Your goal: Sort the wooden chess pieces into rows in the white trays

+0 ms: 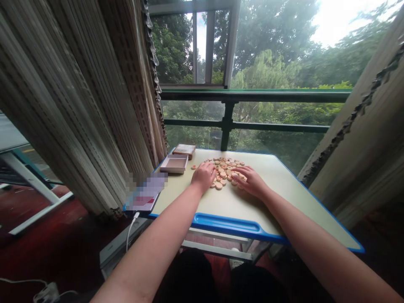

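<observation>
A loose pile of round wooden Chinese chess pieces lies on the desk between my two hands, several with red marks on top. My left hand rests at the pile's left edge, fingers stretched forward and slightly curved over the pieces. On the opposite side, my right hand lies with its fingers apart, reaching in over the pieces at the right edge. Neither hand visibly grips a piece, though the fingers hide some of them. One piece sits alone to the left of the pile.
The cream desk has a blue rim with a pen groove at the front. An open box tray and a flat box stand at the back left. A phone with a white cable lies at the left edge.
</observation>
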{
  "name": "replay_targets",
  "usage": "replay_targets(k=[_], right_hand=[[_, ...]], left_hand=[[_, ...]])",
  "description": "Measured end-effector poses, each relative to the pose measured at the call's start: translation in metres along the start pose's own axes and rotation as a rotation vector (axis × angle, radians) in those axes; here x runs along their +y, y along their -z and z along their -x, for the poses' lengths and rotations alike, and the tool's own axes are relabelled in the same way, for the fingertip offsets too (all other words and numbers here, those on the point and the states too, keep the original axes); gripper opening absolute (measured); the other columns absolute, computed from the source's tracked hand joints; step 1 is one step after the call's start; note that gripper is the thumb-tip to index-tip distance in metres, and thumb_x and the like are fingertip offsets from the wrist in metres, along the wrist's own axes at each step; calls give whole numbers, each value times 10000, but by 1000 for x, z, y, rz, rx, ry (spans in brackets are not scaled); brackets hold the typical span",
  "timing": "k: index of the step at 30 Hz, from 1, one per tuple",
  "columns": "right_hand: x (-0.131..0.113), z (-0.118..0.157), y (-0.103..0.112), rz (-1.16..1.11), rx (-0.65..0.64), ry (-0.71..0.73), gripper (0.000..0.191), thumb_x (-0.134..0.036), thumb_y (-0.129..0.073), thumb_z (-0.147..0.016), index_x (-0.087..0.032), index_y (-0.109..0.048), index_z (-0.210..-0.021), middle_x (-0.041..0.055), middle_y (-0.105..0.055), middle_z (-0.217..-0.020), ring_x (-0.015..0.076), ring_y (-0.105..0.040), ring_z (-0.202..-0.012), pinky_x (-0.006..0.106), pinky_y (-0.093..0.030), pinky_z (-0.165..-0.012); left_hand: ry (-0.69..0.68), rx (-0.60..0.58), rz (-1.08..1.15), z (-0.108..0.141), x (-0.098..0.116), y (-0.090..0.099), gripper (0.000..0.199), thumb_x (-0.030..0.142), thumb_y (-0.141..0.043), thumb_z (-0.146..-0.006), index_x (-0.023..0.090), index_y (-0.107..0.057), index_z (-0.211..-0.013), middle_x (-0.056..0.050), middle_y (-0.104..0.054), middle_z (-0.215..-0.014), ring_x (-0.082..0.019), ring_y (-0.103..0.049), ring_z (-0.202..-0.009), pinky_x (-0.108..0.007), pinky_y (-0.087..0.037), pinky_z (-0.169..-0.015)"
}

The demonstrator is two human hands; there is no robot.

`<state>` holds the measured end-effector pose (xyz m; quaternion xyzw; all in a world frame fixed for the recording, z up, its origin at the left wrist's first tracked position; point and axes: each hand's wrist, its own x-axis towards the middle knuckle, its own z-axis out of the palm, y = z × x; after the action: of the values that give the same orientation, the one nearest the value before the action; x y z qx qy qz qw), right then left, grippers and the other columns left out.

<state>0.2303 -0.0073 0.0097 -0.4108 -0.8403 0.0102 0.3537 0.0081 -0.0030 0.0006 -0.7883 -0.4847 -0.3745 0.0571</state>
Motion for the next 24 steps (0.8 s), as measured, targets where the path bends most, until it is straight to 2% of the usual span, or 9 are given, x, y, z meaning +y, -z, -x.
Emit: replay_targets(k=[2,4,8,11,12,15,19,22,24], right_hand=[[-1,-1,2,19,30,-32,326,-372,-525,-823,-183,-648,-1058,100,-648,-1067,244,-535,-1058,414,-409,-946],[-6,-5,5,25,42,-98,304,-341,-519,-817,-186,-651,-1043,99,-644,-1080,248,-536,-1070,424,-407,-949],[-39,-25,7,-70,-6,-284,237,-298,-536,-775,-205,-677,-941,76,-672,-1005,227,-608,-952,394,-468,-872],[-73,-43,0,-229,120,-338,244,-310,-500,-782,-200,-681,-902,71,-684,-949,211,-635,-873,362,-500,-803],[-83,-48,-5,-281,173,-348,259,-322,-493,-781,-194,-679,-908,75,-686,-937,213,-637,-860,358,-505,-785],[-103,-63,-24,-404,258,-362,294,-345,-512,-752,-185,-665,-946,91,-682,-947,230,-638,-854,369,-512,-760],[-113,-86,-61,-611,144,-440,299,-305,-525,-723,-178,-643,-967,112,-674,-963,242,-647,-828,366,-533,-670],[-114,-96,-93,-708,119,-571,324,-264,-447,-745,-139,-614,-993,156,-658,-969,236,-655,-763,341,-539,-568],[-114,-96,-110,-694,142,-591,376,-275,-401,-769,-121,-578,-1064,173,-642,-985,245,-648,-776,357,-538,-564]], left_hand=[[27,87,-2,1,0,1,144,212,-474,-823,165,-547,-939,-97,-584,-989,-223,-529,-984,-366,-443,-890],[68,210,20,2,0,2,276,228,-527,-787,142,-480,-1045,-139,-527,-1085,-242,-499,-1048,-380,-432,-911],[119,348,76,2,1,4,445,242,-554,-759,137,-367,-1148,-183,-430,-1186,-273,-444,-1133,-421,-422,-917],[198,424,52,0,2,13,435,191,-519,-763,122,-354,-1160,-196,-417,-1186,-280,-414,-1171,-437,-390,-955],[207,414,37,0,1,19,426,182,-516,-763,126,-364,-1156,-193,-416,-1193,-282,-403,-1185,-438,-382,-965],[278,383,17,3,-10,41,378,152,-509,-763,165,-412,-1128,-164,-435,-1197,-272,-408,-1188,-434,-376,-973],[472,443,4,23,-29,71,382,73,-469,-764,190,-446,-1128,-142,-442,-1191,-261,-423,-1170,-444,-373,-969],[544,465,-22,42,-37,79,456,-2,-412,-752,190,-452,-1163,-142,-440,-1197,-247,-441,-1146,-424,-384,-963],[495,404,-60,51,-39,76,476,-22,-375,-755,189,-467,-1171,-140,-455,-1194,-244,-454,-1130,-401,-397,-955]])
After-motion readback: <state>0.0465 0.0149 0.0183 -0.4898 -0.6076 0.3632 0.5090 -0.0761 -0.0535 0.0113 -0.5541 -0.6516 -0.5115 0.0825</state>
